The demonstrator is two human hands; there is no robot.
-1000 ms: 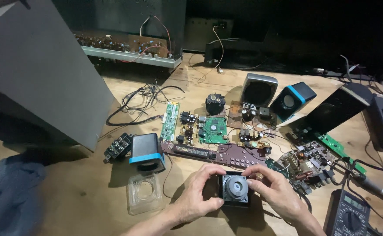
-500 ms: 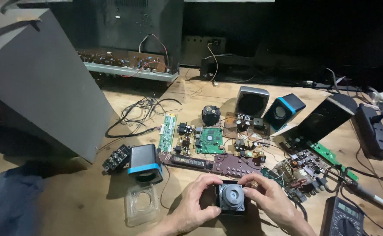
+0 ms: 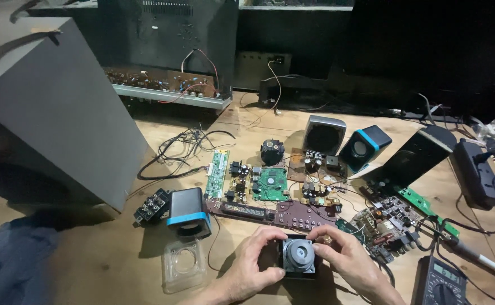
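Both hands on one part: a small black speaker module (image 3: 299,257) with a round grey driver face pointing up, sitting low on the wooden bench (image 3: 117,265) near the front edge, just below the long brown button board (image 3: 307,214). Left hand (image 3: 253,268) has fingers curled around the module's left side, thumb pressed at its lower left corner; closed grip on it. Right hand (image 3: 346,262) grips the right side, fingertips on the top right edge, thumb along the side; also closed on it. Whether the module rests on the bench or is lifted slightly, cannot tell. Left of the hands: a clear plastic square cover (image 3: 184,265) with a round hole lies flat, and just above it a black cube speaker with a blue band (image 3: 187,212), next to a black terminal block (image 3: 152,206). Behind: green circuit board (image 3: 270,184), narrow green strip board (image 3: 218,172), a grey speaker (image 3: 324,134) and a second blue-trimmed speaker (image 3: 365,148). Right: a cluster of boards with loose wires (image 3: 391,217), multimeter (image 3: 440,282) at the bottom right corner, soldering iron (image 3: 476,257) just above it. Large grey cabinet (image 3: 50,113) stands far left, blue cloth (image 3: 10,265) at the bottom left.
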